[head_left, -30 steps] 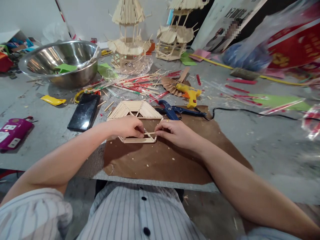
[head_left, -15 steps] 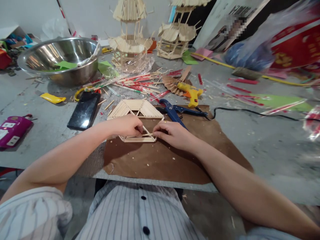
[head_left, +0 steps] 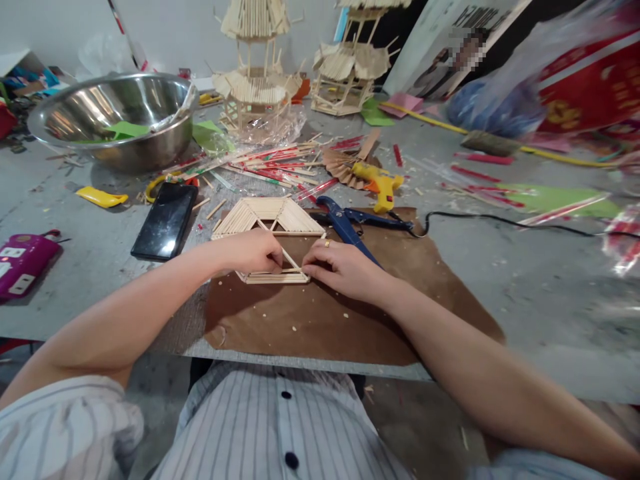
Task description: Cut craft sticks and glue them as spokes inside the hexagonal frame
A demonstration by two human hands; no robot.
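Note:
On the brown paper [head_left: 350, 333] lies a six-sided frame of thin wooden sticks [head_left: 273, 208], its far panels filled with rows of sticks and its near side partly filled. My left hand [head_left: 255, 252] reaches over the frame, fingers closed in a pinch. My right hand [head_left: 343, 267], wearing a ring, pinches at the frame's near right corner. Between both sets of fingertips runs a short wooden stick [head_left: 291, 270], just along the near edge. The fingers partly cover its ends. Beyond my right hand rests a blue-handled cutter [head_left: 343, 223].
A yellow glue gun [head_left: 383, 187] with a black cord stands beyond the cutter. To the left are a phone [head_left: 165, 220], a yellow utility knife [head_left: 103, 197], a purple power socket [head_left: 27, 263] and a metal bowl [head_left: 160, 143]. Stick pagodas [head_left: 255, 87] stand behind scattered sticks [head_left: 280, 163].
The short stick has come nearer to the frame's near edge, both hands moving slightly with it. The whole view has shifted a little. Both hands keep their pinch.

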